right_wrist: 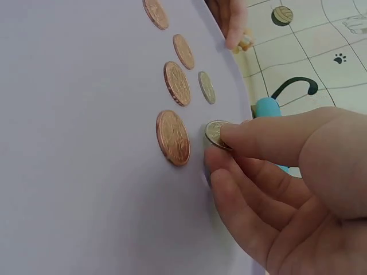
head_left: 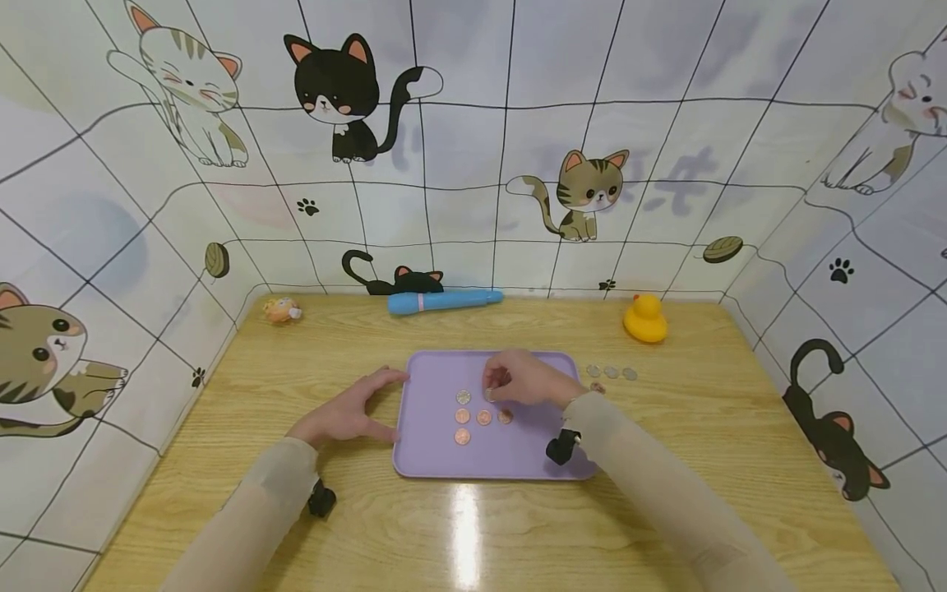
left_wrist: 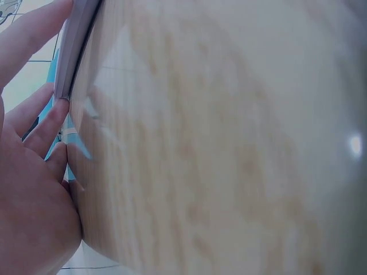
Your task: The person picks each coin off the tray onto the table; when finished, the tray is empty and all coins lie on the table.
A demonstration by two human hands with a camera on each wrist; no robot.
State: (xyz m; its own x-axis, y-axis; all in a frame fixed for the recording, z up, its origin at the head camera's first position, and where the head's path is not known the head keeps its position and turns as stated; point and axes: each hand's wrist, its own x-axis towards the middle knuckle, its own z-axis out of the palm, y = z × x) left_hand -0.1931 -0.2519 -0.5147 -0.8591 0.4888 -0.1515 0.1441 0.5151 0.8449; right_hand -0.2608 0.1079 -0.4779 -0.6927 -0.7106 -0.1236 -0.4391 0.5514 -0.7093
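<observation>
Fingers of the right hand [head_left: 528, 378] are seen pinching a silver coin [head_left: 490, 395] in head view, over the lilac tray [head_left: 436, 460]. Left hand [head_left: 351, 413] is placed at the tray's left rim, thumb and forefinger spread well apart, tips at the edge.

On the tray: three copper coins [head_left: 484, 418] are lined up in a row, a fourth copper coin [head_left: 462, 437] is set nearer the wearer, below the row's left end, and a loose silver coin [head_left: 464, 397] is set beyond that same end. Off the tray's right side, three more silver coins [head_left: 611, 372] are lined up on the counter [head_left: 710, 411]; a brownish coin [head_left: 598, 387] is partly hidden by the right hand. Along the back: orange toy [head_left: 282, 310], blue pen-like object [head_left: 444, 302], yellow duck [head_left: 646, 319].

Left wrist: fingers are extended, fingertips rested against the tray's rim.

Right wrist: held coin is gripped tilted between thumb and forefinger, just beside the nearest copper one. Whether its lower edge is touching the tray can't be told.
</observation>
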